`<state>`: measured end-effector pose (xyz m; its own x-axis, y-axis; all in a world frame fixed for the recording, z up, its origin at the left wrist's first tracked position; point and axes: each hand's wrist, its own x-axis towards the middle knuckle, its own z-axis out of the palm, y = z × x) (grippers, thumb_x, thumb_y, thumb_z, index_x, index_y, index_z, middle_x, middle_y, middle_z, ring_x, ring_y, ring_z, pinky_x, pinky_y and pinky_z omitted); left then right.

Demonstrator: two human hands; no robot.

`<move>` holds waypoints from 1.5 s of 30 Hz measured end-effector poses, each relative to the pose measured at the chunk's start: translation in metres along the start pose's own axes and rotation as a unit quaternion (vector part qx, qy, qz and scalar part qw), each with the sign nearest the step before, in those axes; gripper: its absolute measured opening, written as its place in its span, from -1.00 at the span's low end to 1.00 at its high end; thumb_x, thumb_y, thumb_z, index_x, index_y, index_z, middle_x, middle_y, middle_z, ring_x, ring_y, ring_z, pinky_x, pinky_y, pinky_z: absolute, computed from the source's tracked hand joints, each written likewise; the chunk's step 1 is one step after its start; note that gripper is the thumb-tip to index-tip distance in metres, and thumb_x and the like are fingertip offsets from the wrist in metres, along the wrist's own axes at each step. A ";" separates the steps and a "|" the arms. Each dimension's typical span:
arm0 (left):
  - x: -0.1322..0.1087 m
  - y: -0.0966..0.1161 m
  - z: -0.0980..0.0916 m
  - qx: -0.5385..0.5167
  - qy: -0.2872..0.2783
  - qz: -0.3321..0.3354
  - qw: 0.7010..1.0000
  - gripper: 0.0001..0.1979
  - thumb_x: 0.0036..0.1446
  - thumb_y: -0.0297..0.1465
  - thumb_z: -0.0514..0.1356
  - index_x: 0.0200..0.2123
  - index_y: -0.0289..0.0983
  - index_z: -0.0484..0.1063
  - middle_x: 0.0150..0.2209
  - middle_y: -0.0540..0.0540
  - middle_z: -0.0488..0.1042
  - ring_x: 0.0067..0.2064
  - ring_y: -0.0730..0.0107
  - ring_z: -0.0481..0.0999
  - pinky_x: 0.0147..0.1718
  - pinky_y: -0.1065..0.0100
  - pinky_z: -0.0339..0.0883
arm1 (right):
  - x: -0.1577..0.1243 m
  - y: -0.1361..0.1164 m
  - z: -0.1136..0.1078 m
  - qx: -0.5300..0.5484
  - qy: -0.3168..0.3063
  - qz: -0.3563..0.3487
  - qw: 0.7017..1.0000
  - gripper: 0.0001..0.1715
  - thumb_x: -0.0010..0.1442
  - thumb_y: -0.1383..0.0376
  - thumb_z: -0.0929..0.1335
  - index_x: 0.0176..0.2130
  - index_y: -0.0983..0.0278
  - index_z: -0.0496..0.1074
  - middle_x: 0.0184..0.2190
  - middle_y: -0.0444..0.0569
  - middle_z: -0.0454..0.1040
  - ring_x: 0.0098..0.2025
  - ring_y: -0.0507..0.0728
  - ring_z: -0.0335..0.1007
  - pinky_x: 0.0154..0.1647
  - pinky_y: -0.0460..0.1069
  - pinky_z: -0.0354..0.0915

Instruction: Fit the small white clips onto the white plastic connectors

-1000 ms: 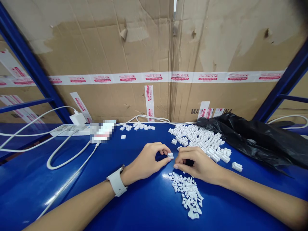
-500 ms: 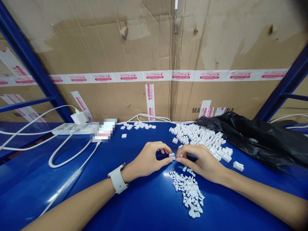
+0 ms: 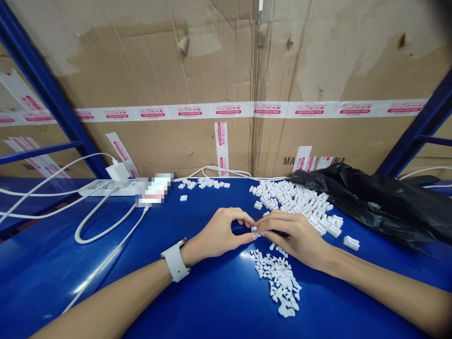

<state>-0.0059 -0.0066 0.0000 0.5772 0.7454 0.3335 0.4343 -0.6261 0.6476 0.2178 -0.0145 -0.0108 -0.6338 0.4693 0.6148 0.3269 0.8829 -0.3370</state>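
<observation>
Between the fingertips of my left hand [image 3: 221,231] is a small white plastic piece [image 3: 254,230], pinched by thumb and fingers just above the blue table. My right hand [image 3: 302,238] meets it from the other side, its thumb and fingers closed against the same piece. Fingers hide most of the piece, and I cannot tell whether my right hand has a second part in it. Just below my right hand lies a pile of loose, bone-shaped white plastic parts [image 3: 280,282]. Behind that hand spreads a larger heap of blocky white plastic pieces [image 3: 293,197].
More white pieces [image 3: 205,183] lie at the back, left of centre. A power strip [image 3: 102,187] with white cables and a pixelated object [image 3: 154,189] stand at the left. A black plastic bag [image 3: 367,202] lies at the right. Cardboard [image 3: 169,80] walls the back.
My right fingertips have moved left and now touch the piece in my left hand; before, a small gap lay between them. The view has shifted slightly.
</observation>
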 end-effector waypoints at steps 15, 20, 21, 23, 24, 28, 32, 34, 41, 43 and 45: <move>0.000 0.001 -0.001 0.013 -0.011 0.001 1.000 -0.83 0.11 -0.33 0.36 -0.20 -0.22 0.60 -0.26 -0.01 0.57 -0.21 0.37 0.51 -0.16 0.30 0.31 | 0.001 0.003 0.003 0.039 -0.004 -0.004 0.999 -0.87 0.29 0.43 0.38 -0.19 0.29 0.57 -0.27 0.00 0.60 -0.21 0.08 0.52 -0.19 -0.02 0.47; 0.000 0.002 -0.001 0.018 -0.012 0.000 1.000 -0.84 0.11 -0.34 0.35 -0.22 -0.21 0.60 -0.26 -0.02 0.57 -0.22 0.37 0.51 -0.16 0.30 0.32 | 0.002 0.003 0.002 0.055 -0.008 -0.001 0.998 -0.87 0.28 0.43 0.39 -0.20 0.29 0.58 -0.25 0.02 0.59 -0.20 0.08 0.52 -0.19 -0.03 0.46; 0.000 0.002 -0.001 0.018 -0.012 0.000 1.000 -0.85 0.11 -0.34 0.35 -0.22 -0.21 0.60 -0.26 -0.01 0.57 -0.22 0.37 0.51 -0.16 0.30 0.32 | 0.002 0.003 0.002 0.056 -0.010 0.003 0.998 -0.87 0.28 0.43 0.39 -0.21 0.29 0.58 -0.25 0.01 0.59 -0.20 0.08 0.52 -0.19 -0.03 0.46; 0.000 0.002 -0.001 0.019 -0.012 -0.001 1.000 -0.84 0.11 -0.34 0.36 -0.22 -0.21 0.60 -0.26 -0.02 0.57 -0.22 0.36 0.51 -0.15 0.30 0.32 | 0.002 0.002 0.003 0.058 -0.013 0.007 0.998 -0.88 0.28 0.43 0.39 -0.21 0.29 0.58 -0.26 0.01 0.59 -0.20 0.08 0.52 -0.18 -0.03 0.46; 0.000 0.002 -0.001 0.019 -0.012 -0.001 1.000 -0.84 0.11 -0.33 0.36 -0.22 -0.21 0.60 -0.26 -0.02 0.57 -0.22 0.36 0.51 -0.15 0.29 0.32 | 0.002 0.002 0.003 0.058 -0.013 0.008 0.998 -0.88 0.28 0.42 0.39 -0.21 0.29 0.58 -0.26 0.01 0.59 -0.21 0.08 0.51 -0.18 -0.03 0.46; 0.000 0.002 -0.001 0.022 -0.013 0.000 1.000 -0.85 0.11 -0.34 0.35 -0.23 -0.22 0.60 -0.25 -0.03 0.58 -0.20 0.34 0.52 -0.13 0.28 0.32 | 0.002 0.002 0.004 0.050 -0.016 0.012 0.999 -0.86 0.29 0.43 0.38 -0.18 0.31 0.58 -0.25 0.02 0.57 -0.19 0.07 0.50 -0.16 -0.02 0.45; 0.000 0.001 0.000 0.026 -0.014 0.003 1.000 -0.87 0.12 -0.34 0.34 -0.24 -0.21 0.59 -0.25 -0.02 0.58 -0.20 0.34 0.52 -0.13 0.28 0.32 | 0.000 0.001 0.003 0.040 -0.019 0.014 0.999 -0.84 0.30 0.44 0.37 -0.17 0.31 0.57 -0.23 0.02 0.55 -0.17 0.07 0.48 -0.14 -0.02 0.43; 0.000 0.000 0.000 0.028 -0.014 0.005 1.000 -0.87 0.13 -0.33 0.34 -0.23 -0.20 0.59 -0.24 -0.01 0.58 -0.20 0.35 0.51 -0.13 0.28 0.31 | -0.001 0.000 0.003 0.033 -0.018 0.017 0.999 -0.84 0.30 0.44 0.36 -0.18 0.31 0.57 -0.22 0.01 0.54 -0.17 0.07 0.47 -0.14 -0.02 0.43; -0.001 0.001 0.000 0.037 -0.018 0.000 0.999 -0.83 0.13 -0.32 0.34 -0.18 -0.18 0.60 -0.23 0.00 0.59 -0.18 0.33 0.50 -0.10 0.25 0.30 | 0.000 -0.001 0.003 0.027 -0.016 0.038 0.999 -0.82 0.29 0.45 0.34 -0.19 0.28 0.55 -0.23 -0.01 0.49 -0.24 0.04 0.46 -0.21 -0.04 0.40; -0.001 0.001 -0.001 0.036 -0.018 0.002 0.999 -0.83 0.14 -0.32 0.34 -0.18 -0.17 0.59 -0.22 0.00 0.59 -0.18 0.33 0.50 -0.09 0.24 0.29 | 0.000 -0.002 0.003 0.021 -0.015 0.044 0.999 -0.82 0.29 0.45 0.34 -0.19 0.28 0.55 -0.24 -0.02 0.48 -0.25 0.04 0.45 -0.22 -0.04 0.40; 0.000 0.001 -0.001 0.034 -0.020 0.004 0.999 -0.84 0.14 -0.32 0.34 -0.18 -0.17 0.59 -0.22 0.00 0.59 -0.18 0.33 0.50 -0.09 0.24 0.29 | 0.000 -0.002 0.003 0.012 -0.015 0.049 0.999 -0.82 0.29 0.45 0.34 -0.20 0.27 0.54 -0.24 -0.01 0.48 -0.25 0.05 0.45 -0.24 -0.03 0.40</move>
<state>-0.0060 -0.0075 0.0011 0.6068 0.7319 0.3099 0.4755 -0.6467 0.5964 0.2149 -0.0163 -0.0125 -0.6207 0.5523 0.5565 0.3718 0.8322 -0.4112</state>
